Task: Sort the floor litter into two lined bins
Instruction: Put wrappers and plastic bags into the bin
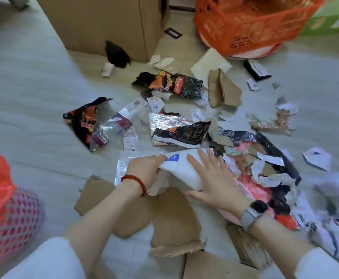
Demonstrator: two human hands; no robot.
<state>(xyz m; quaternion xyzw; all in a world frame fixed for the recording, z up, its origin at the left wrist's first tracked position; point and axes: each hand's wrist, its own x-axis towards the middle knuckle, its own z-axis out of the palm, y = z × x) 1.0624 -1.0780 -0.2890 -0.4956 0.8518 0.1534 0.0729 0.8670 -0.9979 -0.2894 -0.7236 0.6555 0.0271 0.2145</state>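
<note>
Litter covers the pale floor: black-and-red snack wrappers (174,84), silver foil pieces (166,122), torn brown cardboard (174,222) and many white paper scraps (317,158). My left hand (144,170) grips the left edge of a white plastic bag with a blue label (182,168). My right hand (215,182) lies flat on the same bag, fingers straight and spread. At the lower left stands a pink mesh bin with a red liner (1,208). Only this one lined bin is in view.
An orange plastic crate (251,23) stands at the back right beside a green box (333,19). A tall cardboard box (104,23) stands at the back centre, with a black scrap (117,55) at its foot. Bare floor lies to the left.
</note>
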